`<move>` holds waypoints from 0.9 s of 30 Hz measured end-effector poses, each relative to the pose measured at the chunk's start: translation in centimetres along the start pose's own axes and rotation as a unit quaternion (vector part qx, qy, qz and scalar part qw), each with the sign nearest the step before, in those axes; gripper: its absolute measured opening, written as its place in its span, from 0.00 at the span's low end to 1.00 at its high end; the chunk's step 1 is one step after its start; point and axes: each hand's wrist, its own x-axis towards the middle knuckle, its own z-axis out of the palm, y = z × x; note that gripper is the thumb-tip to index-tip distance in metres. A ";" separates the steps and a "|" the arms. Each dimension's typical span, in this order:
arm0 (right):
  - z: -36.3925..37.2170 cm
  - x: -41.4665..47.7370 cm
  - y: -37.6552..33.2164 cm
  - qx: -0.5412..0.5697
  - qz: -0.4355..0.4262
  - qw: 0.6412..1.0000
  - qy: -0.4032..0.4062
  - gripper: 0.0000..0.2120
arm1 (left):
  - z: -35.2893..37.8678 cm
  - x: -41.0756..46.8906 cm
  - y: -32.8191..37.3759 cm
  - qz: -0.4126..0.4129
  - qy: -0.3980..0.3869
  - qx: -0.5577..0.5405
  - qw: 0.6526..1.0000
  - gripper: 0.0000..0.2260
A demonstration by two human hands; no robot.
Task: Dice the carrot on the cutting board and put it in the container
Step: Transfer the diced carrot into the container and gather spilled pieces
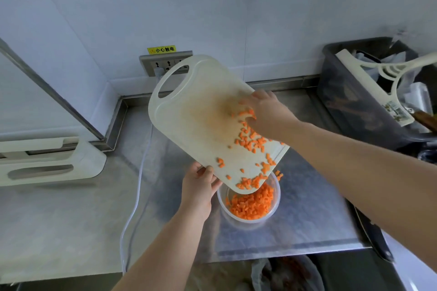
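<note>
A white cutting board (pixel 196 111) with a handle hole is lifted off the counter and tilted, its lower corner over a clear round container (pixel 274 210). My left hand (pixel 198 186) grips the board's lower edge from beneath. My right hand (pixel 267 113) lies on the board's face with fingers spread among orange carrot dice (pixel 250 142). More diced carrot (pixel 251 205) fills the container's bottom, and a few pieces are dropping off the board's edge.
The steel counter (pixel 71 208) runs to a wall with a power socket (pixel 165 64). A white rack (pixel 47 160) lies at left. A dark bin (pixel 359 97) holding utensils stands at right. A black knife (pixel 373 231) rests near the counter's right edge. A clear hose (pixel 134 208) crosses the counter.
</note>
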 end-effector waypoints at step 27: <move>6.0 -9.4 -0.4 0.101 0.022 0.988 -0.114 0.17 | 0.3 -1.3 0.3 -0.020 0.021 -0.020 0.999 0.11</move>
